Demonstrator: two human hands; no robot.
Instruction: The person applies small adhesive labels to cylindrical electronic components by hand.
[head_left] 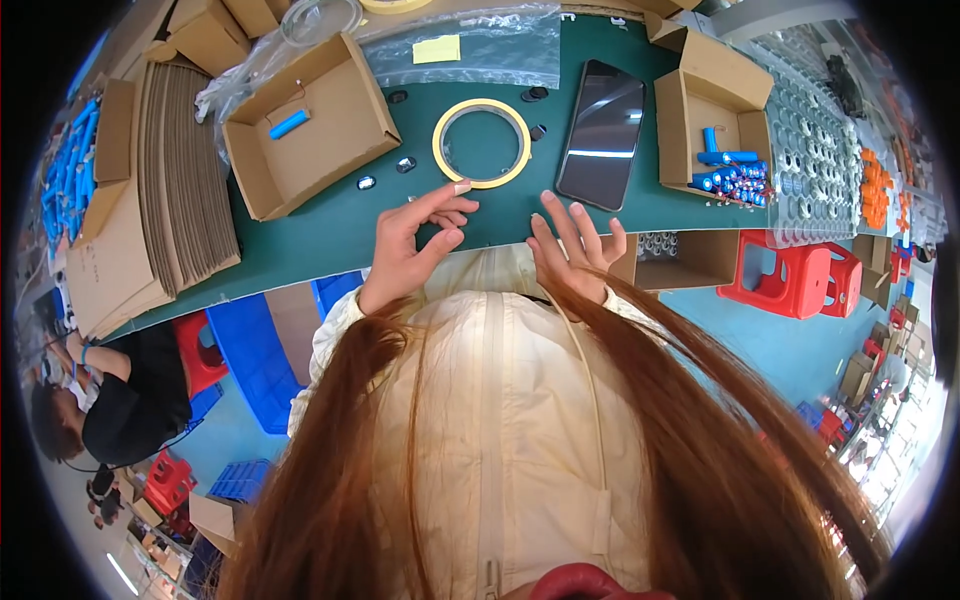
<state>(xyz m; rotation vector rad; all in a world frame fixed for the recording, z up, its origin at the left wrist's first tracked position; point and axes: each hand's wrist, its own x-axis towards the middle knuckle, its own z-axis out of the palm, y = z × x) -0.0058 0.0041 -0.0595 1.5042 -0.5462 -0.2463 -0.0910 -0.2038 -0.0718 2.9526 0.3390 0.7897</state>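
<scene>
My left hand (415, 235) is at the near edge of the green tabletop, its index finger stretched out to the near rim of a roll of yellow tape (441, 142). Its thumb stands apart and nothing is in the fingers. To the right, my right hand (575, 245) rests by the table edge with fingers spread and holding nothing; some hair hangs across it. A dark phone (603, 135) lies just beyond that hand. Small black oval pieces (406, 164) are scattered around the tape roll.
An open cardboard box (330, 150) at left holds one blue battery cell (289, 124). Another box (710, 70) at right contains several blue cells (735, 182). Flattened cardboard (180, 180) is stacked far left, clear plastic trays (815, 150) far right. Red stools (790, 275) stand below; a person (130, 395) sits at left.
</scene>
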